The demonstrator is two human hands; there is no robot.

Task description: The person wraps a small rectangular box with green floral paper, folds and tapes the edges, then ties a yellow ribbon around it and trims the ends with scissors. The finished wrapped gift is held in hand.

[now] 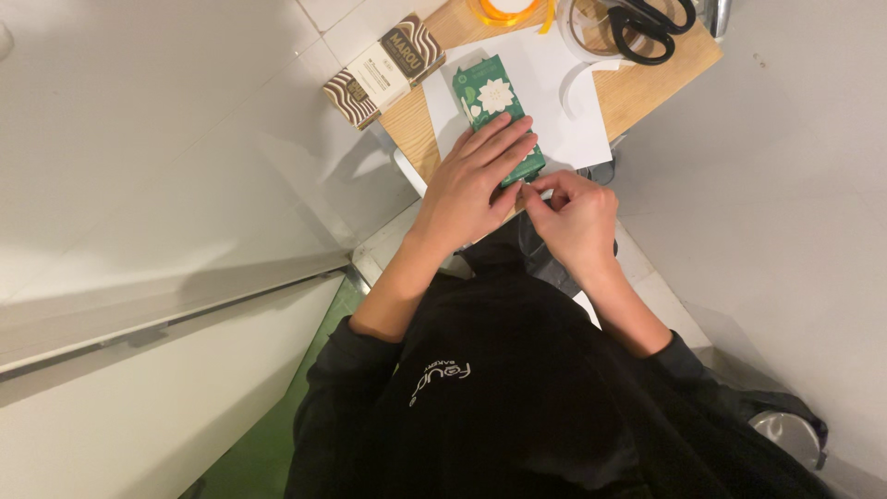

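Observation:
A green box (pixel 487 95) with a white flower print lies on a white sheet of paper (pixel 565 102) on a small wooden table (pixel 647 85). My left hand (pixel 473 180) rests flat over the near half of the box, fingers spread along its top. My right hand (pixel 575 214) sits just to the right, its fingertips pinched at the box's near end. What the fingers pinch is too small to make out.
A brown and cream patterned box (pixel 383 69) overhangs the table's left corner. Black scissors (pixel 647 26) lie inside a clear tape ring at the far edge, beside a yellow tape roll (pixel 505 11). White tiled floor surrounds the table; a white wall runs along the left.

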